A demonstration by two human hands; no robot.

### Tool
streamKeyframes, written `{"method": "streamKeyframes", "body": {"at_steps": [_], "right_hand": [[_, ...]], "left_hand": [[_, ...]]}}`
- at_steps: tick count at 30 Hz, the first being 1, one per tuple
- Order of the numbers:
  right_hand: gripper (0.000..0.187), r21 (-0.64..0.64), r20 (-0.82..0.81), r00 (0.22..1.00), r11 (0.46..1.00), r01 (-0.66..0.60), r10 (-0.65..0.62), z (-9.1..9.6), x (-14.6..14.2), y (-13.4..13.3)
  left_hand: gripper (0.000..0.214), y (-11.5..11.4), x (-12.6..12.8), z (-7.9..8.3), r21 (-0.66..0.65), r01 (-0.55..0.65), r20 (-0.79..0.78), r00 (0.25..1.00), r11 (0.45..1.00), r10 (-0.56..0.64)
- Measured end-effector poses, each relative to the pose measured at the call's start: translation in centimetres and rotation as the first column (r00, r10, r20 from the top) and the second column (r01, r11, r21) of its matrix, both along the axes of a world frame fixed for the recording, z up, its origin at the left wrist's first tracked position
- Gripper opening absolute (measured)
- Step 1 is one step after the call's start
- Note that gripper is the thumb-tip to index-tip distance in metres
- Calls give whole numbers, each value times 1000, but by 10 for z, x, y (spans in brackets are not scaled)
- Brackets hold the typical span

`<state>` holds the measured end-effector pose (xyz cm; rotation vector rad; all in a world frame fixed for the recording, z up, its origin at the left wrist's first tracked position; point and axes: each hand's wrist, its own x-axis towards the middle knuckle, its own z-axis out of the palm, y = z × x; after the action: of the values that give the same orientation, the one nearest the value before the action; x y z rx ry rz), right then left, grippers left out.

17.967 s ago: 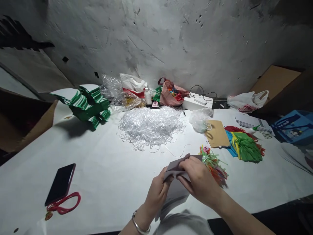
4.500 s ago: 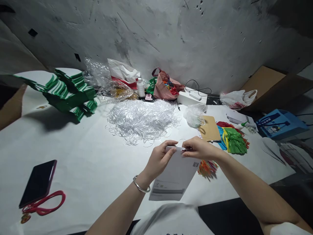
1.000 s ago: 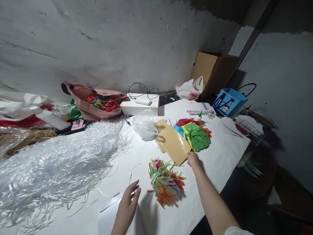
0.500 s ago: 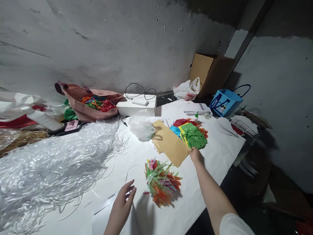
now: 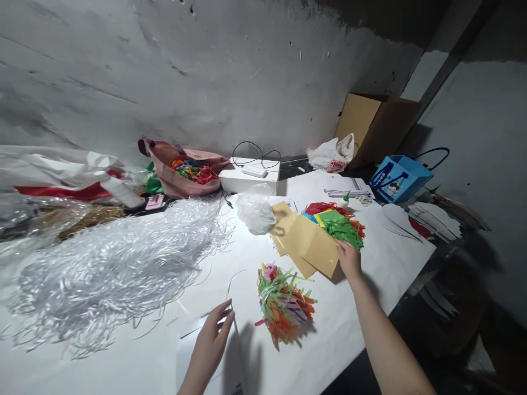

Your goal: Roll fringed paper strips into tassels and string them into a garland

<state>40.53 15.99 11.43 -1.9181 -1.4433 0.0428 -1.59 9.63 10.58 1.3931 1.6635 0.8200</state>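
Observation:
My right hand (image 5: 349, 258) pinches the corner of a sheet of brown kraft paper (image 5: 321, 244), which lies partly over other brown sheets (image 5: 284, 216). Just beyond those fingers are fringed paper bundles in green (image 5: 341, 227), red, yellow and blue. Over a flat white sheet (image 5: 189, 356) near the front edge hovers my left hand (image 5: 212, 334), its fingers loosely apart and holding nothing. Between the two hands sits a multicoloured paper-strip tassel (image 5: 286, 307) on the white-covered table (image 5: 349, 329).
Shiny white strands (image 5: 119, 274) heap up on the left. Along the wall stand a pink bag (image 5: 164, 175) of coloured strips, a white box (image 5: 234, 181), a clear plastic bag (image 5: 256, 211) and a cardboard carton (image 5: 362, 120). A blue bag (image 5: 399, 178) is at the right; a green-capped bottle (image 5: 346, 198) stands behind the fringes.
My right hand has drawn one brown sheet rightward, so it now fans out from the sheet beneath. The view has turned slightly left. My left hand stays about where it was.

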Motion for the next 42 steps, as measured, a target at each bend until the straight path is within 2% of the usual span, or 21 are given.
{"method": "streamKeyframes", "body": {"at_steps": [3,6,8,10,12,13,14,16,18,19,21,23,29,35,39,42], "right_hand": [[36,129,3,993,985,-116,116,49,-20,-18],[24,189,41,952,933,-307,305,109,-47,-45],[15,218,58,861,836,-504,505,148,-70,-60],[11,188,-2,769,755,-628,639,180,-96,-71],[6,113,-159,660,678,-726,734,200,-122,-77],[5,88,-240,605,637,-766,759,205,-135,-79],[5,83,-297,564,609,-789,771,207,-146,-81],[8,149,-275,563,613,-776,779,205,-164,-86],[11,257,-105,614,618,-743,782,198,-178,-93],[14,297,-1,625,597,-745,780,195,-185,-98],[20,313,163,597,533,-786,785,188,-199,-108],[22,290,237,570,503,-815,787,182,-214,-117],[20,266,287,536,472,-841,794,171,-243,-125],[19,188,317,439,397,-898,841,172,-242,-124],[14,102,365,382,371,-923,849,172,-243,-121],[14,89,383,370,365,-927,846,168,-244,-119]], "left_hand": [[51,-1,5,15,18,21,8,1000,1000,-21],[51,-8,19,56,102,109,25,993,989,-112],[54,-14,33,94,220,202,12,978,954,-209],[63,-19,48,129,340,293,0,950,894,-312],[64,-24,59,154,390,380,29,905,839,-424],[53,-26,62,161,393,409,65,881,824,-469],[39,-29,63,165,380,413,122,864,828,-488],[26,-37,58,164,313,341,282,858,886,-430],[27,-48,47,158,215,207,440,852,954,-284],[25,-55,41,155,174,148,499,839,974,-217],[23,-67,30,150,127,86,578,803,988,-144],[23,-78,23,148,122,72,610,781,990,-132],[21,-92,13,149,186,88,548,817,979,-178],[21,-96,5,146,211,143,409,886,967,-220],[25,-97,4,146,235,204,261,929,950,-264],[25,-96,4,146,256,234,207,934,938,-290]]}}
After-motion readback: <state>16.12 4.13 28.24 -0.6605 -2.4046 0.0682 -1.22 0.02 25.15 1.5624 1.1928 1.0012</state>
